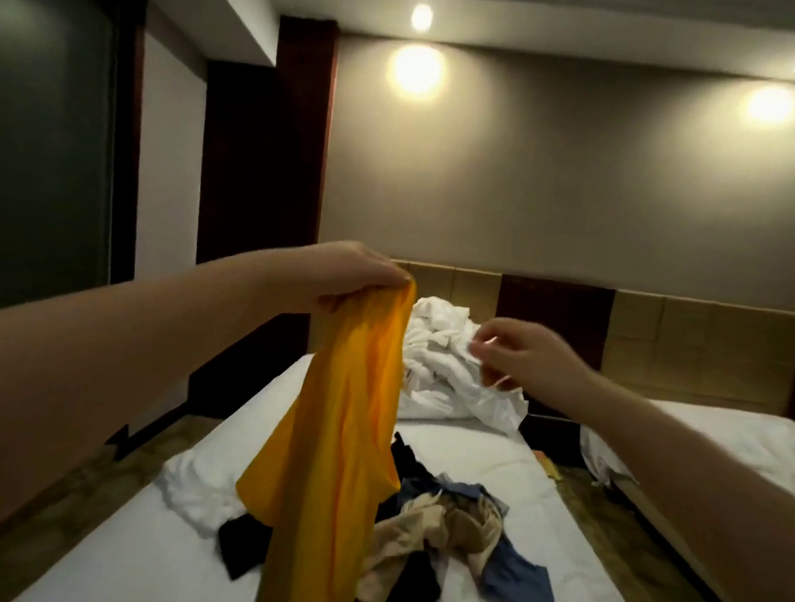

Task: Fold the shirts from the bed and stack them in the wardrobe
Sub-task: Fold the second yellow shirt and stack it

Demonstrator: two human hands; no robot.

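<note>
Left hand pinches yellow shirt aloft; right hand loosely curled, empty.

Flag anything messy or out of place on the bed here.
The white bedding is bunched in a heap at the head of the bed, and unfolded clothes lie tangled mid-mattress. The left hand holds a yellow shirt bunched, not spread. Expected for unfinished folding.

The white-sheeted bed in front of me carries a tangle of beige, blue and black clothes at its middle, a crumpled white cloth at its left edge and heaped white bedding at the head.
</note>
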